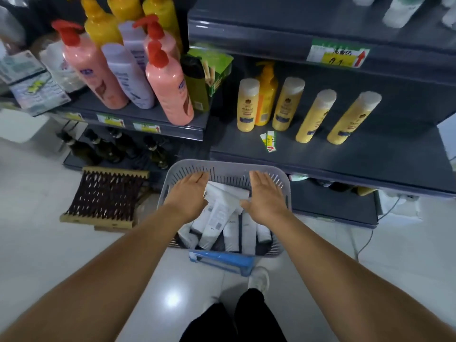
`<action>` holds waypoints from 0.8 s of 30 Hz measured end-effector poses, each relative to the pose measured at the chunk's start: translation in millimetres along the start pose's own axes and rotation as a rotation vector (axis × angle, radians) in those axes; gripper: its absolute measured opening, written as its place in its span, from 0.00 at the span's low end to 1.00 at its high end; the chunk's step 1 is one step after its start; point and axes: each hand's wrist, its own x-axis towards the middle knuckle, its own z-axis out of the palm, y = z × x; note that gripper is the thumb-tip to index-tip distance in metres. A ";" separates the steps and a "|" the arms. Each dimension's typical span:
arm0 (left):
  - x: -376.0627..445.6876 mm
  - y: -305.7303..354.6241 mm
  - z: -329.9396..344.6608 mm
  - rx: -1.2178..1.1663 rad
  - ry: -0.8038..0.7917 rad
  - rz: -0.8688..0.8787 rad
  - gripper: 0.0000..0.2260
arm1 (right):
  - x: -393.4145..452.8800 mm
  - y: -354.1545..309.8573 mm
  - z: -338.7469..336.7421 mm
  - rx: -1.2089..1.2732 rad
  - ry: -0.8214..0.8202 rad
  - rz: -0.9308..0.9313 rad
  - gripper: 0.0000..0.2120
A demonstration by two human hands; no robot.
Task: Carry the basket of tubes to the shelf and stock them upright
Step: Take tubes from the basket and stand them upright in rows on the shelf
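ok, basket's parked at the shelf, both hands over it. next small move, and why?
Probably close the left hand and right hand on the top white tube and lift it out. Both hands are open with straight fingers flanking that tube, none is held yet, and the shelf has bare space in front of the yellow bottles.

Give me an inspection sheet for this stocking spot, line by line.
Surface: dark shelf, front area bare.
Job's things: grey basket on a blue stool; white tubes lying in it.
Clutter: loose price tags; yellow bottles upright on the shelf.
Hands: left hand and right hand over the tubes, fingers straight.
Cables: cord on the floor at right.
Surroundings: pump bottles, brown crate.
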 end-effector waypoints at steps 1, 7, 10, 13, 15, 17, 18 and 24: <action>0.4 -5.8 6.2 0.001 -0.022 -0.014 0.33 | 3.2 1.7 7.6 -0.004 -0.017 0.001 0.40; 4.9 -32.5 44.7 -0.011 -0.126 -0.112 0.34 | 21.0 7.6 46.5 -0.002 -0.080 -0.032 0.40; 9.4 -36.1 68.6 -0.003 -0.211 -0.128 0.32 | 30.2 6.9 62.6 -0.020 -0.158 -0.052 0.40; 16.1 -39.7 92.8 0.106 -0.363 -0.079 0.28 | 39.0 5.7 79.2 -0.047 -0.216 -0.086 0.40; 20.6 -43.6 105.6 0.199 -0.473 -0.050 0.26 | 45.2 3.7 90.7 -0.053 -0.246 -0.103 0.39; 24.8 -48.6 116.7 0.257 -0.534 -0.035 0.24 | 50.8 1.3 101.1 -0.052 -0.275 -0.123 0.39; 27.0 -51.2 121.4 0.259 -0.552 -0.042 0.23 | 53.1 -0.1 105.5 -0.043 -0.288 -0.131 0.39; 42.2 -54.1 136.5 0.114 -0.593 -0.151 0.15 | 65.2 -3.3 124.9 -0.002 -0.349 -0.143 0.39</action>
